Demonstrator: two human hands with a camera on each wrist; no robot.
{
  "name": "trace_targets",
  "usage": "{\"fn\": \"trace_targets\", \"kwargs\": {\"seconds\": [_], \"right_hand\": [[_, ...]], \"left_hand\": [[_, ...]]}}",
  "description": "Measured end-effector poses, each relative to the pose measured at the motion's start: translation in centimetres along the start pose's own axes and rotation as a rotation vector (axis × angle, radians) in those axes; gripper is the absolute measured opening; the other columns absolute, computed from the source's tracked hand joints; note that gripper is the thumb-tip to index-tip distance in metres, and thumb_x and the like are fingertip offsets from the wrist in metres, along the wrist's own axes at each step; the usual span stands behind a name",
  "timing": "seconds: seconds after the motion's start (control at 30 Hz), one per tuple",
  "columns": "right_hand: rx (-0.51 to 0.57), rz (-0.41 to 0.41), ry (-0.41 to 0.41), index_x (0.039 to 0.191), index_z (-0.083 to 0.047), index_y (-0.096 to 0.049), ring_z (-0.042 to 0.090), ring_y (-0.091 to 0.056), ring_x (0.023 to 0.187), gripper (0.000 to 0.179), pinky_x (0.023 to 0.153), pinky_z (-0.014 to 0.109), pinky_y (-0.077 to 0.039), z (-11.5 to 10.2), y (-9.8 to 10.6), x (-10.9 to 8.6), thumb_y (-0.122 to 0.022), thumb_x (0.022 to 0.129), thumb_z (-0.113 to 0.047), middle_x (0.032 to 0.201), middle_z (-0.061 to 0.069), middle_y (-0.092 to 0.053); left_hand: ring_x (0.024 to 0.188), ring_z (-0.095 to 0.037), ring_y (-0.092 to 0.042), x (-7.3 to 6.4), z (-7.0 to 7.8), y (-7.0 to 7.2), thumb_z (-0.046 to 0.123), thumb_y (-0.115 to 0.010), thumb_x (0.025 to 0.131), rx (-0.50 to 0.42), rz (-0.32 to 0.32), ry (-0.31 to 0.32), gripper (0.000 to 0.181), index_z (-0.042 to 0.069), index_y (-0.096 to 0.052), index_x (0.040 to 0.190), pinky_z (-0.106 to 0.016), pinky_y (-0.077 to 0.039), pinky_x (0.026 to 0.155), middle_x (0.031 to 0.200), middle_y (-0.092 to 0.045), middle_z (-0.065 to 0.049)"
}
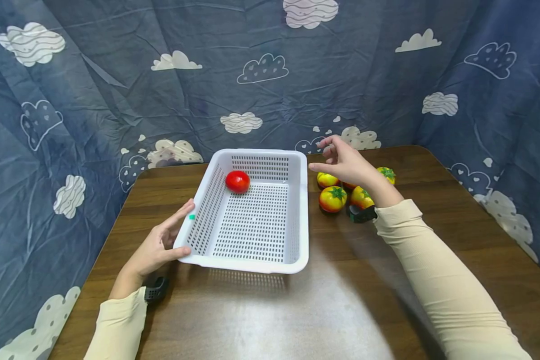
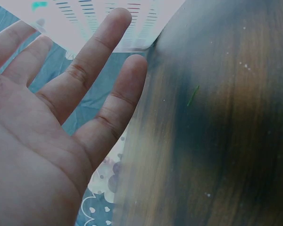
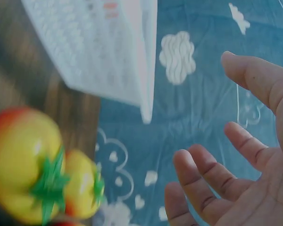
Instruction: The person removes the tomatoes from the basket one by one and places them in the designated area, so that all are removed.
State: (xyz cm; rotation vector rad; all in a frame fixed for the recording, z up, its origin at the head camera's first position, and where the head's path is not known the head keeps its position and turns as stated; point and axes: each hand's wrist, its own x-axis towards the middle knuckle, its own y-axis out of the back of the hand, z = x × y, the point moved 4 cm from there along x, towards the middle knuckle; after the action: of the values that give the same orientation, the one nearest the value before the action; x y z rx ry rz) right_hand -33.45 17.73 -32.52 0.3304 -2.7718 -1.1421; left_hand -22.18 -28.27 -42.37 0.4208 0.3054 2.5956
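A white perforated plastic basket [image 1: 252, 266] stands on the wooden table, a red tomato [image 1: 238, 182] inside near its far left corner. At its left side, my left hand [image 1: 162, 240] has thumb and fingertips against the rim. In the left wrist view its fingers [image 2: 80, 75] look extended beside the basket wall. Right of the basket my right hand [image 1: 346, 160] hovers with loosely bent fingers and nothing in them. Beneath it lies a group of yellow-red toy-like tomatoes with green tops, including a front tomato [image 1: 333, 199] and a large tomato [image 3: 26, 165] in the right wrist view.
The brown wooden table [image 1: 234, 320] extends in front of the basket. Behind the table hangs a blue cloud-patterned curtain [image 1: 261, 100]. A small green mark [image 1: 192, 217] is on the basket's left rim. Dark wrist devices sit on both wrists.
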Motion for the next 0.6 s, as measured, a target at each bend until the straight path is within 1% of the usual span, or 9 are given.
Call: {"fn": "trace_targets", "kwargs": {"seconds": [0.23, 0.33, 0.47, 0.6], "right_hand": [[-0.001, -0.034, 0.061, 0.148, -0.011, -0.045, 0.036, -0.06, 0.118, 0.065, 0.103, 0.051, -0.05, -3.0, -2.6, 1.5, -0.078, 0.098, -0.038, 0.139, 0.024, -0.061], [0.006, -0.051, 0.079, 0.148, -0.009, -0.046, 0.036, -0.061, 0.119, 0.066, 0.102, 0.051, -0.051, -4.1, -3.7, 2.2, -0.078, 0.098, -0.037, 0.141, 0.024, -0.059], [0.016, -0.076, 0.104, 0.148, -0.007, -0.047, 0.035, -0.063, 0.119, 0.066, 0.102, 0.051, -0.052, -5.6, -5.5, 3.0, -0.079, 0.097, -0.034, 0.138, 0.023, -0.058], [0.03, -0.109, 0.148, 0.146, -0.007, -0.048, 0.032, -0.062, 0.109, 0.062, 0.094, 0.044, -0.051, -7.3, -7.4, 3.4, -0.079, 0.097, -0.03, 0.131, 0.022, -0.06]], "left_hand": [[0.137, -0.005, -0.061, 0.1, 0.0, 0.1, -0.004, -0.078, 0.088, 0.005, 0.001, 0.0, 0.095, 0.007, -0.03, 0.169, -0.028, -0.061, 0.092, 0.182, -0.007, -0.018], [0.137, -0.005, -0.061, 0.2, 0.1, 0.0, -0.004, -0.078, 0.088, 0.007, 0.003, 0.002, 0.095, 0.006, -0.029, 0.169, -0.028, -0.062, 0.091, 0.181, -0.006, -0.021], [0.137, -0.004, -0.061, 0.2, 0.0, 0.0, -0.005, -0.077, 0.088, 0.01, 0.007, 0.009, 0.095, 0.006, -0.029, 0.169, -0.028, -0.061, 0.092, 0.181, -0.006, -0.019], [0.138, -0.004, -0.06, 0.2, -0.1, 0.0, -0.004, -0.077, 0.088, 0.005, 0.005, 0.005, 0.095, 0.006, -0.03, 0.169, -0.028, -0.061, 0.093, 0.182, -0.007, -0.018]]}}
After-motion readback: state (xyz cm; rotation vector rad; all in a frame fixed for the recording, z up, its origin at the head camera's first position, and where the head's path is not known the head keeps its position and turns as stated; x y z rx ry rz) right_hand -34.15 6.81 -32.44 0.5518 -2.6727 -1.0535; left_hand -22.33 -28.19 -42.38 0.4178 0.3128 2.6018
